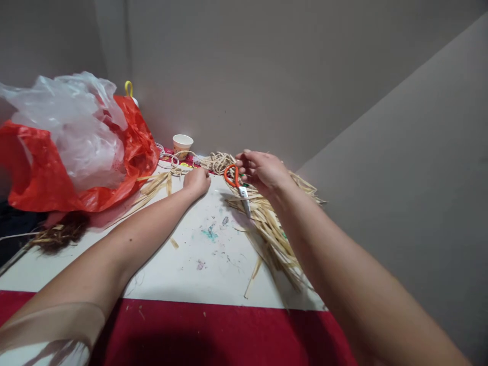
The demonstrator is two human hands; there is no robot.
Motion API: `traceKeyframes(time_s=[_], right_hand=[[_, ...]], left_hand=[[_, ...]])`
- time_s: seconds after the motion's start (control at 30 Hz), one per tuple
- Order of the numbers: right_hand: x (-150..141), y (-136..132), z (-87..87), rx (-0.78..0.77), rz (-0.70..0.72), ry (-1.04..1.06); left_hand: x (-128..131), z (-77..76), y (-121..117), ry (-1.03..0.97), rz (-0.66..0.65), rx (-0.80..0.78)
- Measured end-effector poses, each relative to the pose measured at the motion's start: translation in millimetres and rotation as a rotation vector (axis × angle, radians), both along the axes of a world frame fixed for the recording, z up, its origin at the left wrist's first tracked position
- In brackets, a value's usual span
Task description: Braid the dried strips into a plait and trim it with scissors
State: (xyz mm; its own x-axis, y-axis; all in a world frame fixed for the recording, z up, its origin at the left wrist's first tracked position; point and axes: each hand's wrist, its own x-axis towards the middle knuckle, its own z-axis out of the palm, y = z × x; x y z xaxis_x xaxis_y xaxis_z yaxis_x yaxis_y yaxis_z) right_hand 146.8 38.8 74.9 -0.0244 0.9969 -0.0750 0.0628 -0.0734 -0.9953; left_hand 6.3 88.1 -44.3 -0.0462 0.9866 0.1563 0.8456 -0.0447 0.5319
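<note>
My left hand [197, 182] is closed in a fist on the far part of the white tabletop, its fingers turned away so that what they grip is hidden. Flat straw strips [154, 185] and a knotted bit of straw cord lie just left of it. My right hand [263, 170] has curled fingers at the orange handles of a pair of scissors [231, 175], whose blades point back towards me. Beneath the right hand and forearm spreads a loose bundle of dry straw strips [272, 229]. Between and beyond the hands is a heap of twisted straw cord [219, 162].
A paper cup [183, 144] stands near the wall. At left, a red plastic bag [34, 173] holds crumpled clear plastic [80, 127]. Dark brown fibre [66, 234] lies below it. The white tabletop [163, 274] has paint stains and a red front edge [190, 330]. Grey walls enclose it.
</note>
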Motion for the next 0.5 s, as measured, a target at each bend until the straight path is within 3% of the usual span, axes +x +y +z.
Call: traceKeyframes(time_s=[0.23, 0.5], right_hand=[[11, 14, 7.7, 0.111, -0.038, 0.005], [32, 12, -11.9, 0.124, -0.049, -0.019]], left_hand=[[-3, 2.7, 1, -0.037, -0.022, 0.006], [-3, -0.5, 7, -0.041, -0.019, 0.016]])
